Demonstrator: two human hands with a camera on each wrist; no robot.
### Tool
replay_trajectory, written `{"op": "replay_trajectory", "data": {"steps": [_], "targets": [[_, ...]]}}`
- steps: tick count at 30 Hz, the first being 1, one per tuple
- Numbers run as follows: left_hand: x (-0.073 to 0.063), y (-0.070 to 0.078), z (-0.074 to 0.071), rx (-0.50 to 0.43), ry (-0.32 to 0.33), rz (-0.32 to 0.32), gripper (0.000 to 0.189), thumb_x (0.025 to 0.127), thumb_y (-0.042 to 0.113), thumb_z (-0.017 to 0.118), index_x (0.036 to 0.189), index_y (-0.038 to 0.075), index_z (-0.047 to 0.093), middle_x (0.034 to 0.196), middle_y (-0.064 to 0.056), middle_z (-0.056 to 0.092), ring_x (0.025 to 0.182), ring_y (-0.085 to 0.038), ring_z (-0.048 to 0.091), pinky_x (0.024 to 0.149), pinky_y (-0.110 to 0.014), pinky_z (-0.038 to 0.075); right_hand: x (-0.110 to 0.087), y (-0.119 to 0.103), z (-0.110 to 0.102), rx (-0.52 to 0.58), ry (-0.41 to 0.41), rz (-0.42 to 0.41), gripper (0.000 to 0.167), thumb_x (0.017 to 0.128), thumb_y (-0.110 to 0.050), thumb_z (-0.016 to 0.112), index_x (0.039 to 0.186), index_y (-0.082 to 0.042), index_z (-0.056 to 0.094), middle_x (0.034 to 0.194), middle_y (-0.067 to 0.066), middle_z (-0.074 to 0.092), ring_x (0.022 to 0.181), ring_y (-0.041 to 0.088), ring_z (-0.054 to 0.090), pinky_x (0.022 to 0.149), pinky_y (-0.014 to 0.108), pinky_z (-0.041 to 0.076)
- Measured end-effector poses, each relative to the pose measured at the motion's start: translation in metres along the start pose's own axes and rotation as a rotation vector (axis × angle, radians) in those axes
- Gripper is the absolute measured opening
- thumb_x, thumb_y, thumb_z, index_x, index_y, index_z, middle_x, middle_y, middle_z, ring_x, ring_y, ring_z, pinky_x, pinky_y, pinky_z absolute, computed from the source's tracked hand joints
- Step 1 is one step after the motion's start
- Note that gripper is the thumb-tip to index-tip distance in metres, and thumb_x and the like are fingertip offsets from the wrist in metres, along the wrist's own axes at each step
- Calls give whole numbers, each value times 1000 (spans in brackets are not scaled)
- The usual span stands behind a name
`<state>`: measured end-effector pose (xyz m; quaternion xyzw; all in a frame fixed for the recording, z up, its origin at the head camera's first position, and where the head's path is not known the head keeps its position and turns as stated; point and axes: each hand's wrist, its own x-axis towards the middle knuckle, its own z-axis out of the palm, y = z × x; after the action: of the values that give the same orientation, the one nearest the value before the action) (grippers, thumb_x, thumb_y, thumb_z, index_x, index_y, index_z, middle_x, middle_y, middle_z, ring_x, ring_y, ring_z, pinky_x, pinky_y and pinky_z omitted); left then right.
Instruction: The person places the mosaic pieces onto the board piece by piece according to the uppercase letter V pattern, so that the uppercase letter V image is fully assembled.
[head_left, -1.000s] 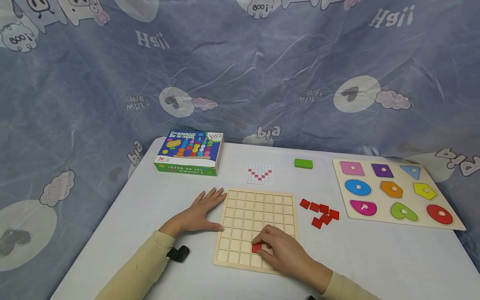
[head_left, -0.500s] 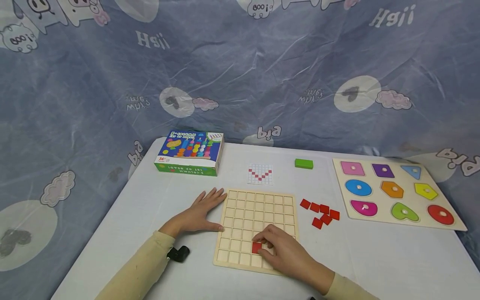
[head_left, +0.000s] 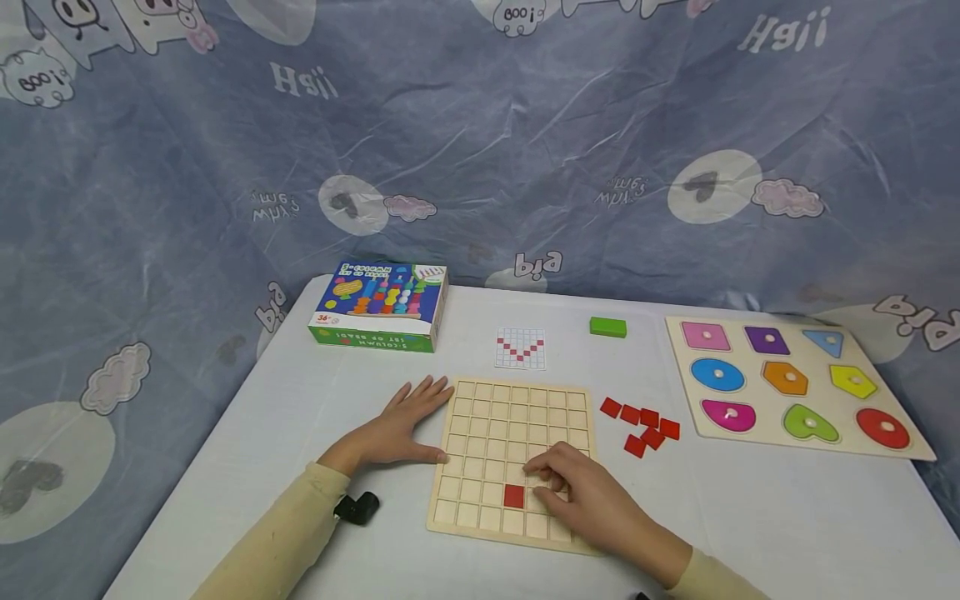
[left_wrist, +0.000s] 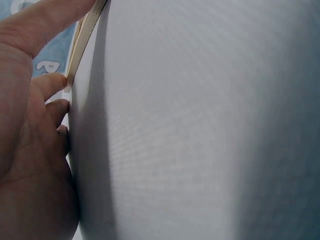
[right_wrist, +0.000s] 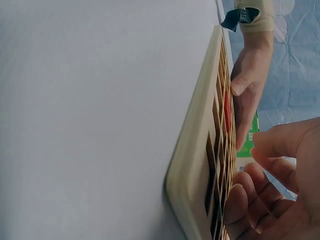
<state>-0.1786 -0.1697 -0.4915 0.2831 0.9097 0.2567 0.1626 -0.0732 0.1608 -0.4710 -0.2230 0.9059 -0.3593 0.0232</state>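
Note:
A wooden grid board (head_left: 480,423) lies on the white table in front of me. One red square tile (head_left: 513,497) sits flat in a cell of its second row from the front. My left hand (head_left: 393,429) rests with fingers spread, its thumb and index fingertips at the board's left edge; the left wrist view shows those fingers against the board's edge (left_wrist: 82,45). Over the front right of the board hovers my right hand (head_left: 592,500), fingers loosely bent and thumb apart, holding nothing. In the right wrist view the red tile (right_wrist: 227,112) shows edge-on beyond these fingertips.
Several loose red tiles (head_left: 648,418) lie right of the board. Behind it are a pattern card (head_left: 521,348) and a green block (head_left: 607,327). A toy box (head_left: 378,307) stands at the back left, a shape puzzle (head_left: 810,404) at the right.
My right hand has let go of the red tile and drawn back to the right, leaving the tile in its cell. The left hand has stayed in place.

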Motion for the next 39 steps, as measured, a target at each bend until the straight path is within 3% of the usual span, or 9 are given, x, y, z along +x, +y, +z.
{"op": "replay_trajectory", "data": {"steps": [20, 31, 39], "targets": [[1, -1, 1, 7, -1, 3, 110, 80, 63, 78, 164, 21, 21, 171, 0, 10, 157, -23, -2, 126, -50, -5, -10, 32, -32, -112, 125, 86, 26, 87, -13, 79, 111, -21, 73, 87, -20, 53, 78, 3, 55, 65, 18, 49], [1, 0, 1, 8, -1, 6, 110, 80, 63, 78, 164, 20, 21, 171, -1, 10, 157, -25, -1, 126, -50, -5, -16, 59, -54, -192, 144, 170, 29, 86, -14, 81, 113, -20, 72, 92, -13, 58, 81, 6, 56, 68, 21, 53], [0, 1, 1, 6, -1, 6, 110, 80, 62, 78, 164, 19, 22, 171, -2, 10, 157, -24, -1, 126, -51, -5, -21, 76, -67, -237, 182, 170, 26, 87, -12, 80, 112, -16, 73, 89, -12, 57, 80, 9, 55, 65, 22, 49]]}}
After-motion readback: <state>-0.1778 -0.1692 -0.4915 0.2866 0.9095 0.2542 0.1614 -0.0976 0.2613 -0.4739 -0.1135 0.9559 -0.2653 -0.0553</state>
